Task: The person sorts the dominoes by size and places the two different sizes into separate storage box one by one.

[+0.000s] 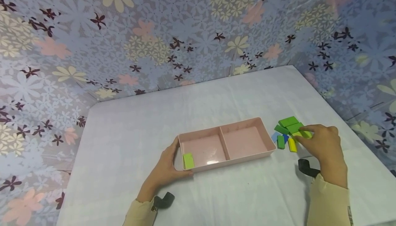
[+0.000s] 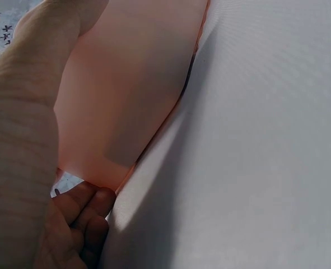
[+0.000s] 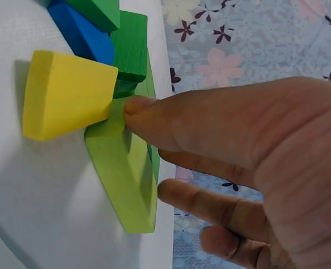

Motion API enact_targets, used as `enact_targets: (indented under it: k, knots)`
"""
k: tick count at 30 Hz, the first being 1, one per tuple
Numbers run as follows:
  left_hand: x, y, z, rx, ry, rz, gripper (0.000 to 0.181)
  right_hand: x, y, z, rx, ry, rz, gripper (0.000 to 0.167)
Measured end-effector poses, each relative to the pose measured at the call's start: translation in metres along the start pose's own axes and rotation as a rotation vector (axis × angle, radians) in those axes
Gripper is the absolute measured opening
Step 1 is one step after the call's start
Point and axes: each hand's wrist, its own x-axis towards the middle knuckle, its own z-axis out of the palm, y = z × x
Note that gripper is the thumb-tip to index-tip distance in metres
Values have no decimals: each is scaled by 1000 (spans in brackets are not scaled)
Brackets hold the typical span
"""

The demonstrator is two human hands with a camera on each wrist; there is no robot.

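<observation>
My left hand (image 1: 165,167) grips the left end of a pink two-part tray (image 1: 227,143), thumb along its near side; the left wrist view shows the tray's wall (image 2: 126,84) beside curled fingers. One light green block (image 1: 188,161) lies in the tray's left compartment, at the near left corner. On the right, my right hand (image 1: 325,145) reaches into a pile of blocks, thumb and fingertips about a light green block (image 3: 123,174). Against it leans a yellow block (image 3: 70,95), with a blue block (image 3: 84,33) and a green block (image 3: 130,45) beyond.
The pile with its green blocks (image 1: 288,121) lies just right of the tray on a white cloth-covered table (image 1: 139,122). Flowered fabric (image 1: 198,30) stands behind the table and along its sides. A black strap end hangs from each wrist.
</observation>
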Motion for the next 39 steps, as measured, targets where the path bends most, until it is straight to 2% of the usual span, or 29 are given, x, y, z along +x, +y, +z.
enact_targets:
  k: [11,15,19,24,32,39]
  knots:
    - [0,0,-2,-13,10,-12,136,0,0,-3,-64,-24,61,54]
    - [0,0,-2,-15,15,4,136,1,-2,-5,-88,-63,104,55]
    - [1,0,-2,-17,19,16,135,0,-3,-5,-93,-73,106,54]
    - [1,0,-1,-22,16,13,135,0,-1,-3,-109,-57,83,52]
    - [0,0,-1,-20,7,8,136,-1,3,0,-127,-28,88,57]
    - [0,-1,0,-21,12,25,136,-4,0,-4,-104,52,48,48]
